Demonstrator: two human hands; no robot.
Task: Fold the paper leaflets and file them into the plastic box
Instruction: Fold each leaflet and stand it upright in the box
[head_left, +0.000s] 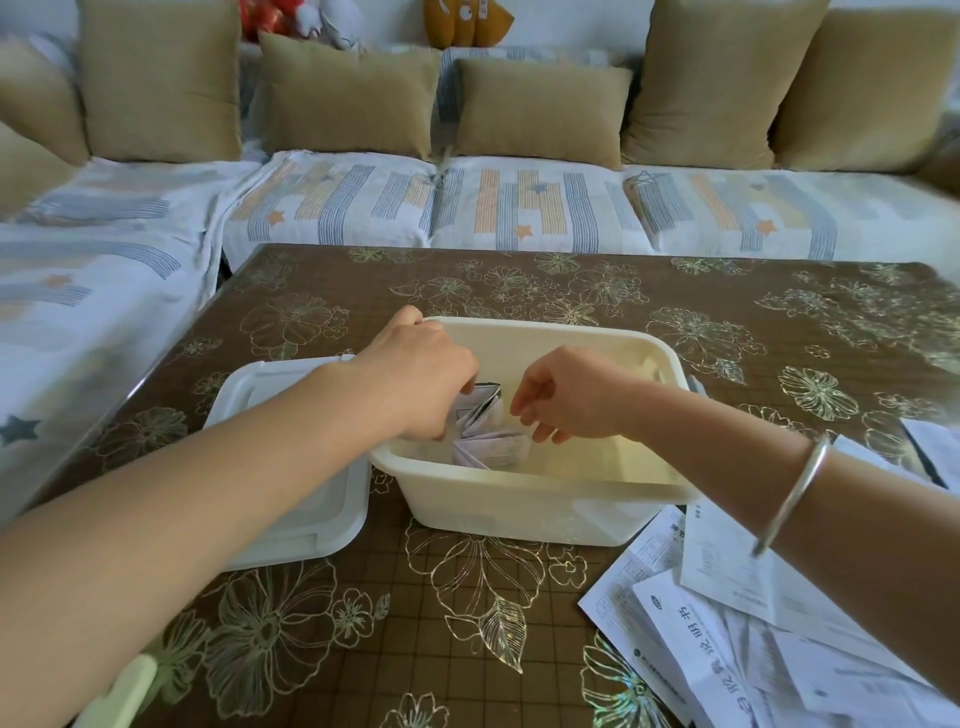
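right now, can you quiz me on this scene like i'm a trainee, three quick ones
1. True or false: the lid is closed on the plastic box.
2. Where do the unfolded leaflets lie? A) inside the box B) on the table, right of the box C) on the sofa
3. Fill in: the bracelet is on the ___ wrist.
Key: 1 false, the lid lies on the table left of the box. 2 B. 3 right.
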